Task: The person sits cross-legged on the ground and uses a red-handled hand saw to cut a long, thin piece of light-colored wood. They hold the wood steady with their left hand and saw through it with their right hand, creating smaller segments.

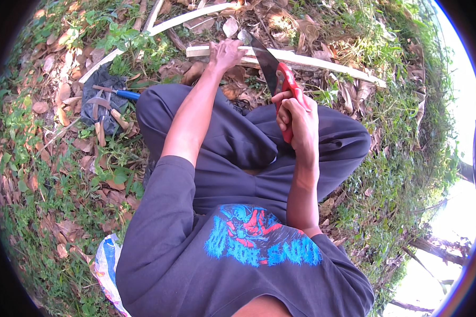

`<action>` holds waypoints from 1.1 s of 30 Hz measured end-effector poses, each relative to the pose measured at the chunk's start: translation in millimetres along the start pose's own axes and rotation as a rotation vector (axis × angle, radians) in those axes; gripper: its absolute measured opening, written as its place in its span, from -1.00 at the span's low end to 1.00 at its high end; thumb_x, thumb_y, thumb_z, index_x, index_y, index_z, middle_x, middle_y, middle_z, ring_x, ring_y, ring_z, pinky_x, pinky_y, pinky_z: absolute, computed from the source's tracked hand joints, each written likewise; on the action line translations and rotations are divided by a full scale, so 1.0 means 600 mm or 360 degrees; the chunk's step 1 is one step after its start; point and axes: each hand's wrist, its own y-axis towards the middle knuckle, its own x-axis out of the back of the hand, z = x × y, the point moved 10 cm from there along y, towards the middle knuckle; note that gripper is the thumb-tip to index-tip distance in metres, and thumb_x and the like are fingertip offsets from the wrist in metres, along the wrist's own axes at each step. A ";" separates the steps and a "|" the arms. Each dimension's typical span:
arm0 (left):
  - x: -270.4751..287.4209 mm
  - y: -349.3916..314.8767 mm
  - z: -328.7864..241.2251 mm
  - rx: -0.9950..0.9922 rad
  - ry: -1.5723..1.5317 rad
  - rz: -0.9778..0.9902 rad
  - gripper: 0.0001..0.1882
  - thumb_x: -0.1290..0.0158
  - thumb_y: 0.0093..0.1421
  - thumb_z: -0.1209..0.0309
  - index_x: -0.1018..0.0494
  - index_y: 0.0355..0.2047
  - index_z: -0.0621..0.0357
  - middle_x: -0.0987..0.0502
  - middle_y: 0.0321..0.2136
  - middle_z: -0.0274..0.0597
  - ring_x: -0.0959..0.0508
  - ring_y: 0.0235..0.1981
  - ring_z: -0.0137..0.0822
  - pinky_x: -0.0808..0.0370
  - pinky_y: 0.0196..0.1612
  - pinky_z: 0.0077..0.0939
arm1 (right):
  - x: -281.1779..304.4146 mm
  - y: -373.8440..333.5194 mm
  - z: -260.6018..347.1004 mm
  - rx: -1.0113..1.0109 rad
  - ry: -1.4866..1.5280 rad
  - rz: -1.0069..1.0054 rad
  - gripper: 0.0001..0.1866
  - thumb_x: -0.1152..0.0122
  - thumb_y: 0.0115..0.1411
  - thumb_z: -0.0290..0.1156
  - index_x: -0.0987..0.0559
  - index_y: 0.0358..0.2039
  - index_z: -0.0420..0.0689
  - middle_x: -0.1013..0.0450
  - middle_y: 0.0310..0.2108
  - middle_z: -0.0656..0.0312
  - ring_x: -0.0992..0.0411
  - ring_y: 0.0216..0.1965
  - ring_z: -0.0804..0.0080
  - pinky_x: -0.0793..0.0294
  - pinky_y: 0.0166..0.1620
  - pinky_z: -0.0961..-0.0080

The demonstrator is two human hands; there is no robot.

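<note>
A pale, squared wooden strip (328, 64) lies across the leaf-covered ground beyond my crossed legs. My left hand (227, 55) is closed over it near its left end, holding it down. In my right hand (297, 115) is the red handle of a hand saw (268, 64), fingers wrapped round the grip. The saw's dark blade slants away to the left and crosses the strip just right of my left hand. Whether its teeth are in the wood cannot be seen.
On a dark plastic sheet (110, 82) at left lie a blue-handled tool (127, 95) and curved blades with wooden handles (119, 119). More pale strips (193, 19) lie at the far left. A white and blue sack (108, 262) is behind my left side; branches (439, 251) are at right.
</note>
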 end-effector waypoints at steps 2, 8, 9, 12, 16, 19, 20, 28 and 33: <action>-0.001 -0.005 0.010 -0.0054 0.0168 -0.0126 -0.57 -0.02 0.26 -0.10 -0.56 -0.06 -0.15 -0.58 -0.07 -0.19 -0.56 -0.01 -0.13 -0.26 0.07 0.17 | -0.005 -0.008 -0.002 -0.0002 -0.0016 0.0038 -0.80 0.08 0.14 -0.58 -0.53 -0.37 -0.38 -0.22 -0.74 0.39 -0.12 -0.77 0.71 -0.15 -0.67 0.67; -0.008 -0.014 -0.015 -0.0223 0.0273 -0.0285 -0.62 -0.04 0.24 -0.08 -0.58 -0.13 -0.17 -0.60 -0.13 -0.32 -0.57 -0.06 -0.16 -0.28 0.00 0.13 | -0.021 -0.026 -0.022 0.0023 -0.0188 -0.0045 -0.80 0.06 0.20 -0.51 -0.55 -0.37 -0.30 -0.24 -0.77 0.42 -0.13 -0.80 0.73 -0.10 -0.70 0.69; -0.012 -0.012 -0.019 -0.0252 0.0267 -0.0262 -0.62 -0.05 0.23 -0.08 -0.59 -0.15 -0.17 -0.60 -0.14 -0.33 -0.57 -0.07 -0.16 -0.28 -0.01 0.12 | -0.023 -0.027 -0.025 0.0005 -0.0192 -0.0057 -0.80 0.06 0.19 -0.52 -0.55 -0.37 -0.29 -0.25 -0.77 0.42 -0.14 -0.80 0.73 -0.10 -0.70 0.68; -0.035 -0.004 0.037 -0.0327 0.0189 -0.0393 -0.63 -0.08 0.21 -0.07 -0.59 -0.17 -0.15 -0.60 -0.16 -0.33 -0.56 -0.07 -0.17 -0.29 0.00 0.20 | -0.048 -0.019 -0.013 0.0063 -0.0295 0.0009 -0.80 0.06 0.20 -0.52 -0.56 -0.37 -0.29 -0.24 -0.77 0.43 -0.14 -0.80 0.72 -0.10 -0.71 0.67; -0.010 -0.021 -0.021 -0.0281 0.0292 -0.0454 -0.64 -0.08 0.22 -0.05 -0.60 -0.17 -0.13 -0.60 -0.18 -0.31 -0.56 -0.07 -0.16 -0.28 0.02 0.26 | -0.008 0.012 -0.017 0.0111 -0.0082 -0.0017 -0.81 0.06 0.19 -0.55 -0.54 -0.40 -0.34 -0.24 -0.75 0.43 -0.12 -0.79 0.72 -0.11 -0.70 0.67; -0.002 -0.021 -0.013 -0.0209 0.0231 -0.0342 -0.64 -0.08 0.23 -0.04 -0.60 -0.16 -0.13 -0.60 -0.17 -0.30 -0.55 -0.06 -0.16 -0.28 0.02 0.26 | -0.015 -0.022 -0.016 0.0071 -0.0223 -0.0065 -0.81 0.11 0.18 -0.60 -0.51 -0.38 -0.40 -0.17 -0.77 0.40 -0.06 -0.81 0.70 -0.06 -0.73 0.69; -0.005 -0.022 -0.005 -0.0204 0.0231 -0.0318 -0.64 -0.06 0.24 -0.04 -0.59 -0.14 -0.14 -0.60 -0.17 -0.32 -0.55 -0.06 -0.15 -0.28 0.03 0.25 | -0.020 -0.029 -0.025 0.0092 -0.0227 -0.0046 -0.80 0.12 0.18 -0.60 -0.51 -0.38 -0.41 -0.18 -0.77 0.40 -0.05 -0.82 0.70 -0.07 -0.73 0.69; 0.000 -0.022 -0.019 -0.0258 0.0273 -0.0285 -0.63 -0.08 0.23 -0.04 -0.59 -0.12 -0.15 -0.61 -0.17 -0.34 -0.56 -0.09 -0.19 -0.31 0.01 0.07 | -0.015 0.005 -0.033 0.0107 -0.0161 -0.0067 -0.80 0.10 0.19 -0.57 -0.53 -0.42 -0.34 -0.24 -0.77 0.39 -0.12 -0.80 0.70 -0.11 -0.71 0.66; -0.013 -0.018 -0.008 -0.0254 0.0269 -0.0290 -0.64 -0.08 0.23 -0.04 -0.59 -0.12 -0.17 -0.61 -0.17 -0.35 -0.55 -0.07 -0.20 -0.29 -0.03 0.07 | -0.018 -0.044 -0.039 0.0034 -0.0200 -0.0064 -0.80 0.07 0.18 -0.56 -0.54 -0.44 -0.29 -0.26 -0.78 0.40 -0.15 -0.82 0.70 -0.10 -0.72 0.64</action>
